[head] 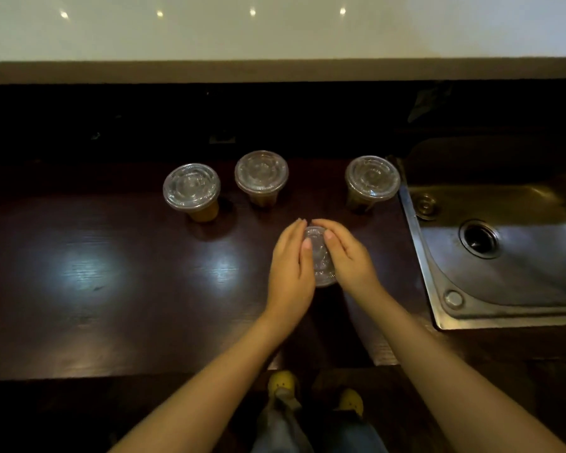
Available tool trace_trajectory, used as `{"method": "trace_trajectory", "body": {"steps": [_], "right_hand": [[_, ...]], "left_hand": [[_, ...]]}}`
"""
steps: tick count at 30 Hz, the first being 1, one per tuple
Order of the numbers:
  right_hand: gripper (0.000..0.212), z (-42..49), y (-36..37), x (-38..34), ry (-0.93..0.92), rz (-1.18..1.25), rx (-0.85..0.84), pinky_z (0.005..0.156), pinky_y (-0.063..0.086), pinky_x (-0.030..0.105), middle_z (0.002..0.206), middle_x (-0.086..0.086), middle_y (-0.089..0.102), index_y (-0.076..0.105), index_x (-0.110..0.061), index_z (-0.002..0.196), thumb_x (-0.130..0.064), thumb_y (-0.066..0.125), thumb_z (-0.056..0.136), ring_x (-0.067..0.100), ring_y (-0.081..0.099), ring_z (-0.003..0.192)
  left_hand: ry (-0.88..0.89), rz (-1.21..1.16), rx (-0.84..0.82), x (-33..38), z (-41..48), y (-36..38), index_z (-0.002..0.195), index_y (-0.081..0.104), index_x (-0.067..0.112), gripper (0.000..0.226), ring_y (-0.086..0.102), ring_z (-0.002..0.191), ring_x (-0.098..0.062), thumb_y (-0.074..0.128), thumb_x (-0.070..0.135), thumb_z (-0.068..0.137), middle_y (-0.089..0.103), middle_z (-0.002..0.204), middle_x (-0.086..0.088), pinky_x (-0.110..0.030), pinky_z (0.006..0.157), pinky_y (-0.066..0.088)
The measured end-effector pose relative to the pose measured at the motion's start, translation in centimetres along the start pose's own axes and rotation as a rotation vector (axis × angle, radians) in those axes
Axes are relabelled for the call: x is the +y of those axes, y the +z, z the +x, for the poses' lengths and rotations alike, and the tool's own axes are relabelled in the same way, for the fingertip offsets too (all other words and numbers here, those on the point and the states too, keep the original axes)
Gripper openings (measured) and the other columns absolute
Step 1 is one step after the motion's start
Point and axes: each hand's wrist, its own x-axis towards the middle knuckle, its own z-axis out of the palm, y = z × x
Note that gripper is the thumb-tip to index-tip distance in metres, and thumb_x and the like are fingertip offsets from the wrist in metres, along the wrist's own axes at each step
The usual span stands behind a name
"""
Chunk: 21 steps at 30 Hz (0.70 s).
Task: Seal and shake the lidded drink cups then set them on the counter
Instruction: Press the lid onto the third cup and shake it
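Left hand (291, 259) and right hand (347, 256) clasp the near cup's lid (319, 256) from either side, cup upright between them.

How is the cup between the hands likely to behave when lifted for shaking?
The cup looks like thin clear plastic, so it probably flexes under squeeze. Its neighbours hold drink, so it likely has some weight. With both hands, left and right, cupping its lid, tipping seems unlikely.
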Motion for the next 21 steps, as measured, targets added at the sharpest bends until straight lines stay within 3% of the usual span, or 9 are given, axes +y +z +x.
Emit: {"method": "trace_trajectory", "body": {"steps": [2, 4, 8, 12, 14, 16, 17, 19, 21], "right_hand": [[0.024, 0.1, 0.3, 0.6, 0.006, 0.097, 0.018, 0.08, 0.044, 0.008, 0.101, -0.01, 0.063, 0.059, -0.012, 0.11, -0.006, 0.041, 0.096, -0.009, 0.059, 0.09], [0.023, 0.3, 0.4, 1.1, 0.003, 0.137, 0.019, 0.081, 0.047, 0.012, 0.1, -0.01, 0.064, 0.061, -0.014, 0.108, -0.01, 0.042, 0.095, -0.004, 0.061, 0.091], [0.024, 0.5, 0.3, 1.5, 0.007, 0.157, -0.013, 0.082, 0.049, 0.019, 0.101, -0.01, 0.065, 0.06, -0.026, 0.104, -0.023, 0.041, 0.09, 0.001, 0.062, 0.093], [0.033, -0.4, 0.5, 1.2, 0.013, 0.145, 0.055, 0.093, 0.047, 0.025, 0.114, -0.004, 0.061, 0.055, -0.021, 0.117, -0.029, 0.036, 0.092, 0.008, 0.059, 0.106], [0.043, -1.8, 0.9, 1.1, 0.022, 0.102, 0.097, 0.1, 0.039, 0.017, 0.131, 0.0, 0.052, 0.045, -0.015, 0.131, -0.031, 0.031, 0.093, 0.009, 0.049, 0.118], [0.053, -3.8, 1.3, 1.0, 0.027, 0.046, 0.103, 0.099, 0.029, 0.004, 0.141, 0.0, 0.038, 0.03, -0.011, 0.141, -0.034, 0.03, 0.093, 0.005, 0.037, 0.126], [0.055, -4.9, 1.6, 1.0, 0.038, 0.028, 0.092, 0.101, 0.027, 0.005, 0.144, 0.001, 0.033, 0.024, -0.011, 0.143, -0.034, 0.031, 0.093, 0.005, 0.033, 0.129], [0.056, -6.6, 1.6, 1.0, 0.061, 0.02, 0.052, 0.108, 0.03, 0.02, 0.147, 0.005, 0.031, 0.021, -0.013, 0.144, -0.033, 0.038, 0.094, 0.011, 0.033, 0.132], [0.052, -6.7, 1.0, 0.8, 0.079, 0.035, 0.042, 0.108, 0.036, 0.034, 0.142, 0.006, 0.038, 0.027, -0.015, 0.14, -0.032, 0.043, 0.094, 0.016, 0.039, 0.129]], "left_hand": [[0.026, -0.019, 0.107, -0.2, -0.1, 0.9, 0.128, 0.051, 0.006, 0.036, 0.039, 0.112, 0.02, 0.036, 0.013, 0.096, 0.048, 0.123, 0.007, -0.002, 0.096, 0.028], [0.04, -0.013, 0.153, -0.4, -0.1, 1.1, 0.125, 0.053, 0.004, 0.034, 0.039, 0.11, 0.022, 0.036, 0.01, 0.095, 0.048, 0.12, 0.008, -0.001, 0.094, 0.029], [0.061, 0.002, 0.147, -0.5, -0.1, 1.1, 0.126, 0.053, 0.003, 0.036, 0.042, 0.114, 0.015, 0.035, 0.012, 0.096, 0.052, 0.125, 0.001, -0.003, 0.096, 0.03], [-0.024, -0.029, 0.046, -0.3, 1.0, 0.3, 0.136, 0.043, 0.011, 0.043, 0.045, 0.12, 0.0, 0.031, 0.023, 0.097, 0.052, 0.135, -0.006, -0.011, 0.102, 0.032], [-0.094, -0.076, -0.054, -0.2, 2.0, -0.4, 0.14, 0.037, 0.017, 0.041, 0.048, 0.124, -0.009, 0.031, 0.023, 0.099, 0.052, 0.136, -0.005, -0.021, 0.104, 0.036], [-0.132, -0.043, -0.121, -0.1, 3.2, -1.3, 0.137, 0.042, 0.017, 0.038, 0.051, 0.121, -0.011, 0.034, 0.022, 0.1, 0.055, 0.132, -0.005, -0.026, 0.104, 0.039], [-0.129, 0.01, -0.139, -0.2, 3.8, -1.7, 0.133, 0.047, 0.015, 0.037, 0.053, 0.12, -0.012, 0.036, 0.022, 0.099, 0.058, 0.13, -0.005, -0.028, 0.104, 0.04], [-0.085, 0.142, -0.13, -0.2, 4.9, -2.5, 0.122, 0.059, 0.01, 0.032, 0.056, 0.117, -0.016, 0.043, 0.022, 0.097, 0.064, 0.122, -0.007, -0.029, 0.102, 0.041], [-0.054, 0.224, -0.02, 0.2, 5.1, -3.2, 0.115, 0.064, 0.009, 0.029, 0.06, 0.112, -0.016, 0.046, 0.021, 0.095, 0.068, 0.115, -0.007, -0.023, 0.096, 0.042]]}}
